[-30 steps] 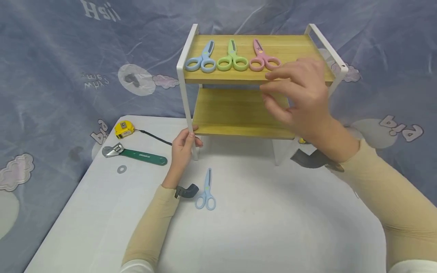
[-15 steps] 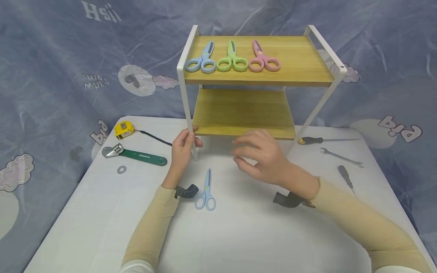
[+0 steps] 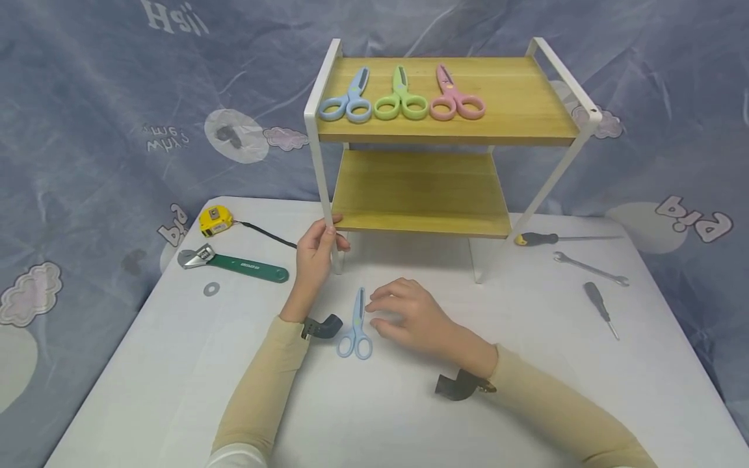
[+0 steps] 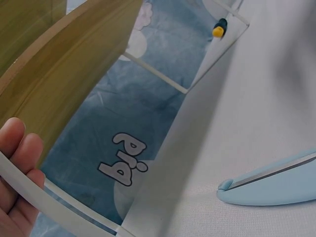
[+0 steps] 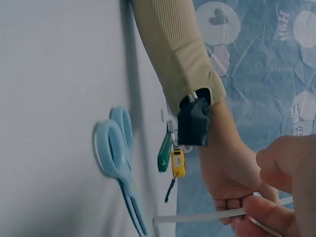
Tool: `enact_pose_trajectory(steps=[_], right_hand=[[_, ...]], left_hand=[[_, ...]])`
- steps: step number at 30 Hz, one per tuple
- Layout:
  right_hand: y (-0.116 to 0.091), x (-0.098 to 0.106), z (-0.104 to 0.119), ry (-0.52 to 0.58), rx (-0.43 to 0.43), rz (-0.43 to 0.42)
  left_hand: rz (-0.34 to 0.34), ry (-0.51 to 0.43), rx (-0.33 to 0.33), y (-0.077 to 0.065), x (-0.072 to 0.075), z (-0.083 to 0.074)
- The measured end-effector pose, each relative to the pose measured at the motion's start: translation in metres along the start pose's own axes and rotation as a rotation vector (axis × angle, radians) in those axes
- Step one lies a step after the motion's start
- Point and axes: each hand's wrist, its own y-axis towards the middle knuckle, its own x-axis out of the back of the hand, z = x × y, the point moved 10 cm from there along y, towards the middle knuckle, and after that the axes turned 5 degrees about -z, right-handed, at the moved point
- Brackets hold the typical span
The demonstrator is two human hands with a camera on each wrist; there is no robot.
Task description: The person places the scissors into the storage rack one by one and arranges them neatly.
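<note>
My left hand (image 3: 314, 257) grips the white front left leg (image 3: 321, 175) of a two-tier shelf; in the left wrist view its fingers (image 4: 25, 153) curl round that white bar. On the tabletop in front of the shelf lies a pair of light blue scissors (image 3: 359, 312), blades pointing away from me. Just right of their blades hovers my right hand (image 3: 412, 318), fingers loosely bent and holding nothing. Blue scissors (image 3: 350, 97), green scissors (image 3: 400, 97) and pink scissors (image 3: 453, 97) lie in a row on the upper wooden board (image 3: 521, 97).
Left on the white table (image 3: 175, 364) are a yellow tape measure (image 3: 215, 221), a green-handled adjustable wrench (image 3: 248, 266) and a grey washer (image 3: 211, 288). To the right lie a long screwdriver (image 3: 538, 239), an open-end wrench (image 3: 591, 268) and a short screwdriver (image 3: 598, 302). The lower board (image 3: 421, 195) is bare.
My right hand has come down from beside the upper board, past the lower board, to the scissors on the table. The left hand keeps its grip on the shelf leg.
</note>
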Motion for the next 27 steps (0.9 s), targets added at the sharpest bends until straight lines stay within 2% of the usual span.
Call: enact_pose_trajectory(steps=[11,17,23,27], right_hand=[[-0.024,-0.039,-0.007,0.080,-0.203,0.102],[-0.032,-0.051,-0.013,0.095,-0.292,0.150],[-0.043,-0.060,-0.019,0.080,-0.375,0.204],[-0.051,-0.066,-0.022,0.090,-0.418,0.243]], left_hand=[[0.008,-0.004,0.025,0.000,-0.002,0.002],[0.011,0.014,0.054,0.001,-0.003,0.001],[0.017,0.018,0.062,-0.001,-0.003,-0.011],[0.011,0.011,0.058,0.000,-0.001,-0.005]])
